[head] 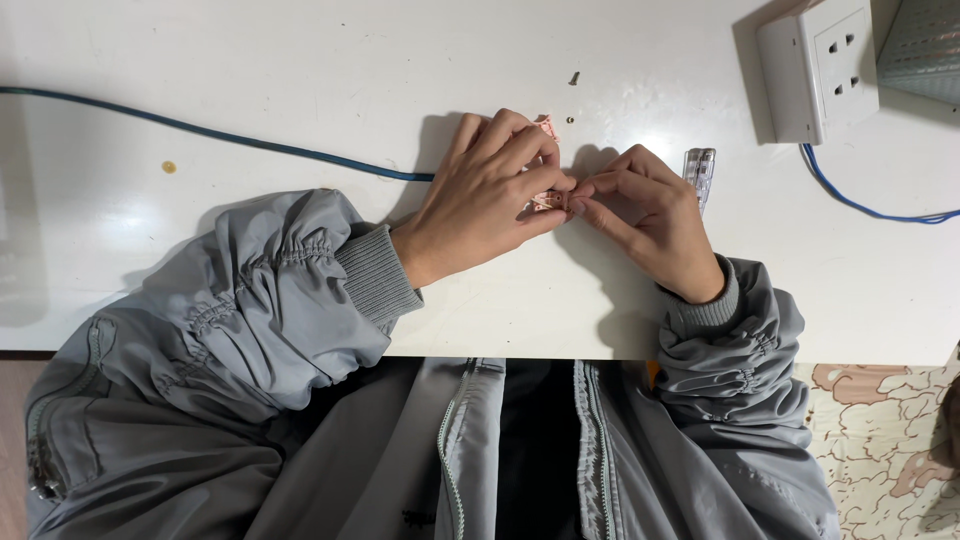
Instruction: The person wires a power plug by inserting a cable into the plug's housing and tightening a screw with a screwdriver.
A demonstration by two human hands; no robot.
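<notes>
My left hand (490, 190) and my right hand (650, 215) meet fingertip to fingertip over a white table (300, 80). Between them is a small pinkish patterned piece (546, 200), pinched by the left thumb and fingers; its far end (546, 125) sticks out behind the left hand. The right hand's thumb and forefinger are closed at the piece's edge, possibly on something tiny that I cannot make out. Both arms wear grey jacket sleeves.
A clear plastic tool (699, 172) lies just behind my right hand. A small screw (574, 77) and a tiny brass bit (570, 119) lie further back. A blue cable (200, 132) crosses the left; a white socket box (818, 65) with blue wire (860, 205) sits at back right.
</notes>
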